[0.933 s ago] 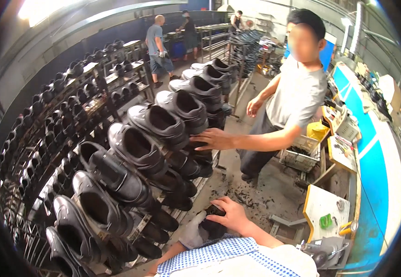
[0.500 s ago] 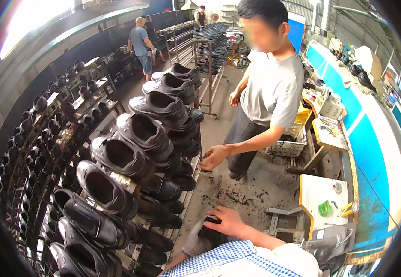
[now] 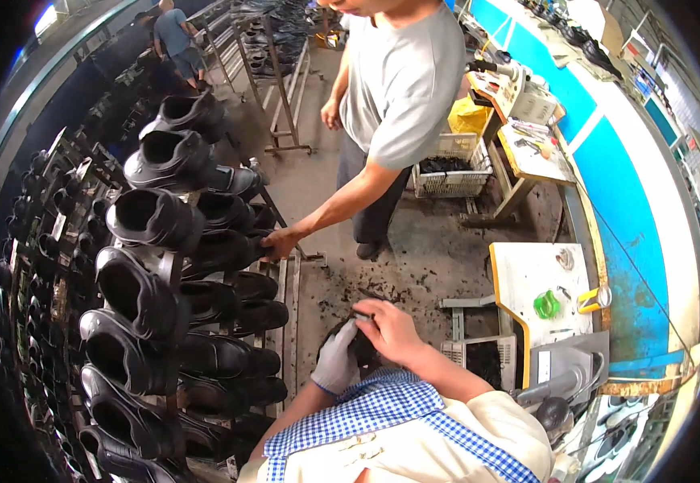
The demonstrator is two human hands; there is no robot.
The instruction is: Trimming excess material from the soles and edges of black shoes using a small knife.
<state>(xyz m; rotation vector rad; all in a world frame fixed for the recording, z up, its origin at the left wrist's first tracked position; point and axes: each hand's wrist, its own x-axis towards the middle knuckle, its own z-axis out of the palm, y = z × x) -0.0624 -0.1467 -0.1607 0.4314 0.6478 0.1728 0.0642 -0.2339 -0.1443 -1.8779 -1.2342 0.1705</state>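
Clamps a dark black item (image 3: 363, 352), largely hidden by fingers, in the grey-gloved left hand (image 3: 335, 364). Holds the bare right hand (image 3: 396, 332) at the top of that item, thumb and fingertips gathered near the glove. Cannot tell a pinch from a light touch there. Has the black item just in front of a blue-and-white checked apron (image 3: 358, 406), above a grey floor (image 3: 309, 193) littered with black scraps (image 3: 366, 291).

Stands beside a metal rack (image 3: 171, 268) on the left, loaded with black leather shoes (image 3: 156, 217) on at least 2 tiers. Has 1 co-worker (image 3: 402, 88) ahead, in a pale grey T-shirt and dark trousers, with 1 hand (image 3: 280, 243) at the lower-tier shoes.

Has on the right a small white-topped, yellow-edged table (image 3: 519, 262), bearing a bright green ring (image 3: 547, 304) and a yellow cylinder (image 3: 590, 300), with a grey metal machine (image 3: 565, 366) just beside. Has farther off a white plastic crate (image 3: 438, 187) of black pieces and a long blue surface (image 3: 644, 249). Has 1 more person (image 3: 179, 44), in a blue-grey shirt, at the far upper left.
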